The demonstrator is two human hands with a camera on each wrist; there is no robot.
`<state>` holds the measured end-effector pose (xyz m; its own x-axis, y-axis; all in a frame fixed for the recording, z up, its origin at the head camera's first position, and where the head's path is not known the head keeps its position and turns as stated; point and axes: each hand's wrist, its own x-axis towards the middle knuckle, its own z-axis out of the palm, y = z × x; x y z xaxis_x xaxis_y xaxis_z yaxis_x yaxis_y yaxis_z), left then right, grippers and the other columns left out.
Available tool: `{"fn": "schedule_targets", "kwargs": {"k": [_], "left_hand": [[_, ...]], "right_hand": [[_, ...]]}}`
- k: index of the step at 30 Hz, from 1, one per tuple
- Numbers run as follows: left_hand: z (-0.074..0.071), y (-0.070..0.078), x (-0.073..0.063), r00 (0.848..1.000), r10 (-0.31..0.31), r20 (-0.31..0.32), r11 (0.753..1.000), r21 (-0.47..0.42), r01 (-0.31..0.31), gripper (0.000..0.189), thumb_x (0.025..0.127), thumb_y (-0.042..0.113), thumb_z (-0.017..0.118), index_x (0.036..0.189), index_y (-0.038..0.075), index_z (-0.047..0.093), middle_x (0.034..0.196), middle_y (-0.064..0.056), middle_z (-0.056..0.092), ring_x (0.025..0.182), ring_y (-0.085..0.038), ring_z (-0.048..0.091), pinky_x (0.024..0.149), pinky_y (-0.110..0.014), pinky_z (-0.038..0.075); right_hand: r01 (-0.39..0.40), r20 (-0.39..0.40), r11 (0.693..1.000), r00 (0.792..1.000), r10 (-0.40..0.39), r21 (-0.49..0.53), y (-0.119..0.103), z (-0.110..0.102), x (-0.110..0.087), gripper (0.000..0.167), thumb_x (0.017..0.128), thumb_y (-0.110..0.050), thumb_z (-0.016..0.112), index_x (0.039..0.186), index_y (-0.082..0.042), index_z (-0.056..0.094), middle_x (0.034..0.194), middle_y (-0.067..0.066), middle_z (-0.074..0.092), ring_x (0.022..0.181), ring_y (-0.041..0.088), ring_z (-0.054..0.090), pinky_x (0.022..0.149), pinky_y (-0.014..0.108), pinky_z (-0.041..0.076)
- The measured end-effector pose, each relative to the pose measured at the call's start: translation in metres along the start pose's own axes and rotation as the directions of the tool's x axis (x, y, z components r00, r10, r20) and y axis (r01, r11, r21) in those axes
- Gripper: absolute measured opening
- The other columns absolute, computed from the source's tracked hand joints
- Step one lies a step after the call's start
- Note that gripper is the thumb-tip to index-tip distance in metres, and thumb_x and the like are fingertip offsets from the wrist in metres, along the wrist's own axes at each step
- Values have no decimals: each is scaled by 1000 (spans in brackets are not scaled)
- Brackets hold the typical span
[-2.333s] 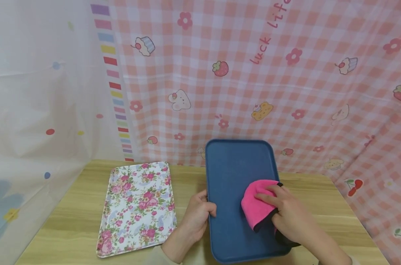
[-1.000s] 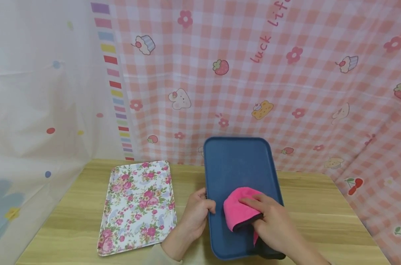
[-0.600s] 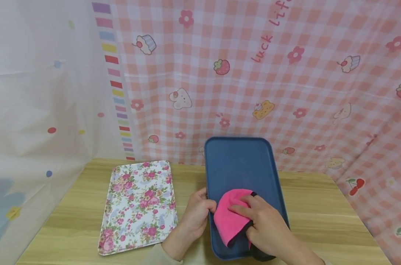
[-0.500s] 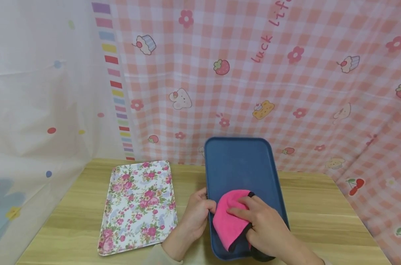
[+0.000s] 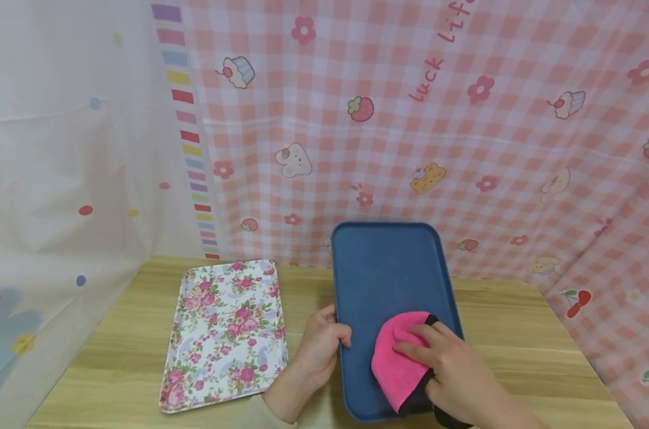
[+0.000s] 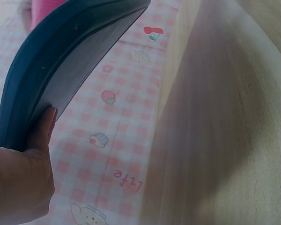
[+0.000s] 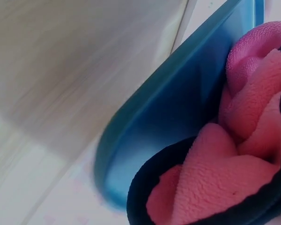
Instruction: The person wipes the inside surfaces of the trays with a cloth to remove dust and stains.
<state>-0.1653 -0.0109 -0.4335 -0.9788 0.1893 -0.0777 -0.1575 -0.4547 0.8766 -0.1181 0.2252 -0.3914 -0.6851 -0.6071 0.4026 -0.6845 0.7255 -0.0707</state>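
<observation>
A dark blue rectangular tray [image 5: 388, 268] is held up off the table, tilted toward the head camera. My left hand [image 5: 319, 345] grips its left rim, thumb over the front face; the left wrist view shows fingers behind the tray [image 6: 25, 93]. In my right hand [image 5: 455, 369] is a bunched pink cloth [image 5: 401, 357] with black edging, pressed against the lower right part of the tray. Folds of the cloth [image 7: 253, 108] fill the right side of the right wrist view and hide most of that hand there.
A white tray with a rose pattern [image 5: 224, 333] lies on the wooden table [image 5: 517, 333], left of my left hand. Behind the table hangs a pink checked curtain [image 5: 324, 202]; a white sheet [image 5: 88, 161] hangs at the left.
The cloth and right hand moved from the tray's right side down and left across it, then back to the right in the last half second. My left hand keeps its grip.
</observation>
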Motion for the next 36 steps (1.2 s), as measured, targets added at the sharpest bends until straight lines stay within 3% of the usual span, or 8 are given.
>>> {"fn": "schedule_targets", "kwargs": {"k": [6,10,16,25,36], "left_hand": [[1,0,0,1000,6,2,1000,4,-6,66,53,-12,45,117,-13,64,104,-9,71,91,-20,65,77,-28,52],[1,0,0,1000,5,3,1000,4,-5,68,53,-13,45,118,-13,64,106,-10,71,93,-20,65,78,-28,52],[1,-1,1,1000,12,-5,1000,6,-12,67,52,-13,45,116,-13,64,104,-9,71,93,-20,64,78,-28,51],[0,-2,0,999,41,-18,999,13,-41,66,52,-13,44,115,-14,65,104,-9,71,92,-20,64,75,-27,51],[-1,0,1,999,37,-36,999,-9,-37,64,54,-14,45,115,-13,63,101,-9,70,91,-19,63,74,-26,51]], "right_hand": [[-90,48,995,995,92,-34,9,-8,-14,66,63,10,61,118,-21,81,120,0,69,100,15,59,78,34,59],[-183,110,983,976,185,-28,13,-14,-20,67,64,8,63,122,-21,79,126,5,68,109,23,63,80,40,61],[-311,157,950,939,305,17,17,-16,-28,65,68,5,67,127,-20,77,129,8,67,115,32,66,84,50,60],[-490,230,862,861,454,129,19,-16,-34,61,75,4,65,132,-16,74,134,14,66,120,39,65,95,58,55],[-505,234,850,854,465,154,20,-13,-44,57,76,0,71,129,-20,75,128,4,70,114,22,67,91,44,58]]}}
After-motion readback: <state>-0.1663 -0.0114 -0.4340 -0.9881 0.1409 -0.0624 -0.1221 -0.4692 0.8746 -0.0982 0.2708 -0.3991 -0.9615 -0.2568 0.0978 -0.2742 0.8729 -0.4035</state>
